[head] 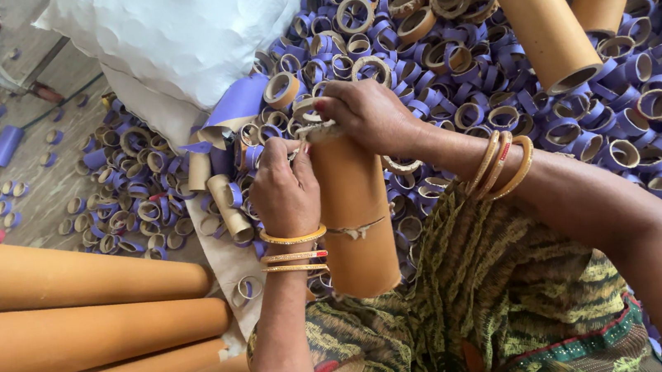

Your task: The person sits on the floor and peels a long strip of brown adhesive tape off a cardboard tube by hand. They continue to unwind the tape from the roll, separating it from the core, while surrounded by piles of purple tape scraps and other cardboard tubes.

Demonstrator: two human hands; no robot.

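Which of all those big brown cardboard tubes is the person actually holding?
The short tube standing upright in the lap, with both the left hand and right hand at its top end. The others lie untouched.

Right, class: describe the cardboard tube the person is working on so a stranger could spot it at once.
Start at the heap of purple-and-brown cardboard rings filling the upper right. At its near edge, over the person's lap, stands a short brown cardboard tube. Unlike the long tubes lying at the left, both the left hand and right hand grip its top.
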